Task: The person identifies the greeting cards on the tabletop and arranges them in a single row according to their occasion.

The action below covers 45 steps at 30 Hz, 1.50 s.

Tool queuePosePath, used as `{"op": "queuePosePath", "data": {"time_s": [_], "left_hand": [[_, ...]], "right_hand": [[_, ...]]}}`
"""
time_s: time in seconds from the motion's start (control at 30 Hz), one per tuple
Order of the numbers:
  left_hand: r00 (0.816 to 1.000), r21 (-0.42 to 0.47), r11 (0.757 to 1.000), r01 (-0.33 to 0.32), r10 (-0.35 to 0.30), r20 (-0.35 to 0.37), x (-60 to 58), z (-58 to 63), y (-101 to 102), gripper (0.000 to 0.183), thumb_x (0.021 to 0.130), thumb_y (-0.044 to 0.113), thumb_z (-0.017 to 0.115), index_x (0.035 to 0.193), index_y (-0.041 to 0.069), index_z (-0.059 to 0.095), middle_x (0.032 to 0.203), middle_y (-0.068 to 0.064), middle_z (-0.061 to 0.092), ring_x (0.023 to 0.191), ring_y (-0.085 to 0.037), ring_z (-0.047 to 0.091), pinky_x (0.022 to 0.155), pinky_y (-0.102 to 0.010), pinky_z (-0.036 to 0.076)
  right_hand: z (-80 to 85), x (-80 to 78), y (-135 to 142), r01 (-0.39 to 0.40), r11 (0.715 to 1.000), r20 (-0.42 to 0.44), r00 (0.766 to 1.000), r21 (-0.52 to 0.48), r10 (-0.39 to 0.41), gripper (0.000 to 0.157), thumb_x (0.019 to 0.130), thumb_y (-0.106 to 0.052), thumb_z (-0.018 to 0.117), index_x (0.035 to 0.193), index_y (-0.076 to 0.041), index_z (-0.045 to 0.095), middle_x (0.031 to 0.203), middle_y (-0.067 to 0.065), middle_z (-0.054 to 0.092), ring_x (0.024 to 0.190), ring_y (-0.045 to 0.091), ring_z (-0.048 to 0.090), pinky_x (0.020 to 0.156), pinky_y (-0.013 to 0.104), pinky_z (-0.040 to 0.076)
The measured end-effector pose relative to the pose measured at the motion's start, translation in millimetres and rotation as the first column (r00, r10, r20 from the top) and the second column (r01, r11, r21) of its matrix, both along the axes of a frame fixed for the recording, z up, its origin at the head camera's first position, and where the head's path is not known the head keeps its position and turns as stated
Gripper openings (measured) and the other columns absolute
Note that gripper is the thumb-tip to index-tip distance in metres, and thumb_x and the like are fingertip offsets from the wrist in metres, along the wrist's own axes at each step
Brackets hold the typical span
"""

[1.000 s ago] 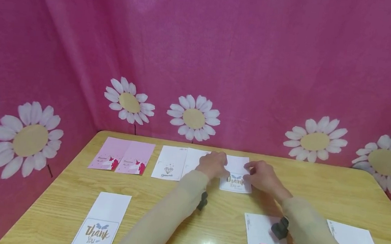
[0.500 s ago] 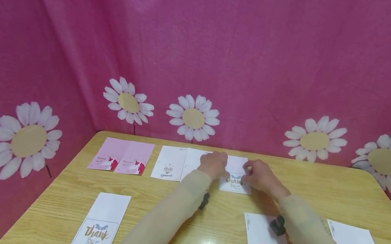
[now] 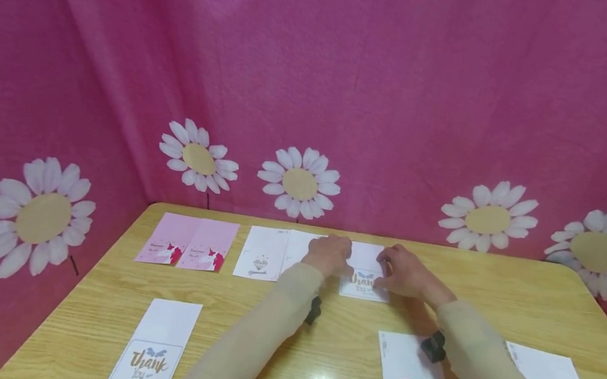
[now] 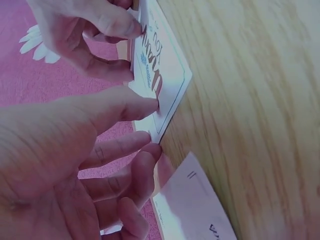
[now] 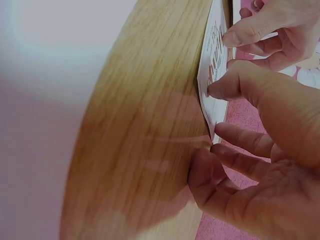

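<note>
Head view: the far card (image 3: 363,273) is on the table (image 3: 490,284), by the back edge, between the left hand (image 3: 328,255) and the right hand (image 3: 407,271), Thank You print up
Left fingers: narrow, thumb on the far card's face, fingertips at its left edge, pinching it
Right fingers: narrow too, thumb on the face, fingertips pinching the right edge
Card's lie: cannot tell whether it is fully flat
Back edge: just behind the row of cards, with the curtain (image 3: 388,88) beyond
Room: wide wood right of the right hand, more between back and front cards; only a narrow gap towards the white card (image 3: 295,252)
Thank You cards: two, the far card and the near card (image 3: 154,345), front left
Pink cards (image 3: 166,235): two, side by side, back left
Diamond card (image 3: 261,252): one, touching the white card
White card: one, partly hidden by the left hand
Flamingo cards (image 3: 409,367): two, front right, both partly covered
Daisies (image 3: 298,183): five, on the curtain
</note>
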<state>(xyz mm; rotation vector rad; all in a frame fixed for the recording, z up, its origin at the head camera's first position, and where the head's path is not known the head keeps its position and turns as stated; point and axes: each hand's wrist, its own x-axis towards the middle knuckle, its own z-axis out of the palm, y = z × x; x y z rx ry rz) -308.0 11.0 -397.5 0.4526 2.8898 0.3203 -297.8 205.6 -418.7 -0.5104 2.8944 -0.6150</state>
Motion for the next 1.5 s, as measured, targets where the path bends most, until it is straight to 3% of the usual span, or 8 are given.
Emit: {"op": "queuePosePath", "data": {"time_s": [0.47, 0.8, 0.9, 1.07, 1.13, 1.27, 1.4, 1.5], "left_hand": [[0.999, 0.036, 0.999, 0.011, -0.013, 0.045, 1.5, 4.4, -7.7, 0.035, 0.088, 0.029, 0.078, 0.119, 0.016, 0.068, 0.120, -0.002, 0.069, 0.108, -0.023, 0.063, 0.094, -0.042, 0.050], [0.998, 0.110, 0.994, 0.015, -0.021, 0.058, 2.4, 4.9, -16.7, 0.034, 0.093, 0.031, 0.073, 0.125, 0.019, 0.067, 0.121, 0.000, 0.070, 0.106, -0.022, 0.065, 0.098, -0.043, 0.052], [0.995, 0.211, 0.974, 0.086, -0.094, 0.027, 2.2, 6.8, -26.5, 0.035, 0.095, 0.031, 0.071, 0.128, 0.020, 0.067, 0.118, 0.000, 0.070, 0.104, -0.018, 0.065, 0.094, -0.038, 0.053], [0.970, 0.372, 0.896, 0.240, -0.232, -0.067, 7.3, 7.9, -49.6, 0.044, 0.097, 0.040, 0.067, 0.137, 0.026, 0.062, 0.136, 0.000, 0.063, 0.123, -0.018, 0.060, 0.104, -0.039, 0.051], [0.961, 0.349, 0.897, 0.272, -0.239, -0.137, 11.6, 7.2, -60.3, 0.051, 0.096, 0.047, 0.066, 0.143, 0.030, 0.058, 0.146, 0.002, 0.057, 0.134, -0.020, 0.055, 0.113, -0.045, 0.045], [0.939, 0.194, 0.939, 0.285, -0.234, -0.251, 21.9, 6.2, -81.5, 0.071, 0.093, 0.060, 0.061, 0.156, 0.034, 0.043, 0.163, 0.002, 0.041, 0.150, -0.023, 0.039, 0.122, -0.059, 0.029], [0.930, 0.077, 0.959, 0.272, -0.241, -0.279, 33.6, 3.0, -103.0, 0.083, 0.091, 0.071, 0.053, 0.162, 0.037, 0.027, 0.172, -0.002, 0.022, 0.158, -0.027, 0.023, 0.122, -0.070, 0.017], [0.936, 0.062, 0.967, 0.248, -0.223, -0.271, 44.6, -0.9, -119.4, 0.085, 0.090, 0.074, 0.051, 0.162, 0.039, 0.023, 0.174, 0.000, 0.014, 0.160, -0.028, 0.016, 0.121, -0.073, 0.012]], "right_hand": [[3.6, 3.9, 1.0, -0.035, 0.999, -0.016, 0.999, 0.004, 0.035, 0.048, 0.081, -0.021, 0.085, 0.116, 0.001, 0.060, 0.106, 0.016, 0.062, 0.094, 0.027, 0.055, 0.094, 0.052, 0.052], [0.1, 3.0, 3.1, -0.026, 0.999, 0.019, 0.999, -0.032, 0.026, 0.060, 0.082, -0.019, 0.082, 0.132, 0.004, 0.056, 0.119, 0.023, 0.064, 0.100, 0.030, 0.060, 0.097, 0.054, 0.053], [0.1, 4.9, 6.1, -0.024, 0.998, 0.012, 1.000, -0.058, 0.025, 0.062, 0.083, -0.018, 0.078, 0.136, 0.003, 0.053, 0.121, 0.025, 0.065, 0.100, 0.031, 0.063, 0.096, 0.054, 0.053], [1.9, 13.2, 14.5, -0.019, 0.995, -0.067, 0.998, -0.098, 0.013, 0.059, 0.088, -0.018, 0.074, 0.139, 0.001, 0.052, 0.124, 0.027, 0.065, 0.103, 0.034, 0.065, 0.096, 0.057, 0.054], [2.7, 18.6, 16.9, -0.040, 0.995, -0.115, 0.993, -0.095, 0.029, 0.062, 0.091, -0.022, 0.073, 0.143, 0.001, 0.050, 0.132, 0.027, 0.062, 0.113, 0.039, 0.064, 0.102, 0.059, 0.051], [4.7, 31.2, 17.6, -0.092, 0.996, -0.213, 0.973, -0.014, 0.087, 0.079, 0.094, -0.039, 0.072, 0.155, -0.003, 0.038, 0.157, 0.028, 0.042, 0.141, 0.051, 0.044, 0.113, 0.067, 0.037], [5.9, 43.6, 13.4, -0.078, 0.992, -0.274, 0.956, 0.098, 0.103, 0.092, 0.093, -0.059, 0.064, 0.162, -0.010, 0.027, 0.168, 0.024, 0.023, 0.150, 0.056, 0.024, 0.113, 0.079, 0.024], [6.5, 51.8, 7.7, -0.066, 0.991, -0.286, 0.953, 0.117, 0.097, 0.094, 0.092, -0.066, 0.060, 0.163, -0.015, 0.026, 0.170, 0.020, 0.019, 0.152, 0.057, 0.017, 0.111, 0.083, 0.019]]}}
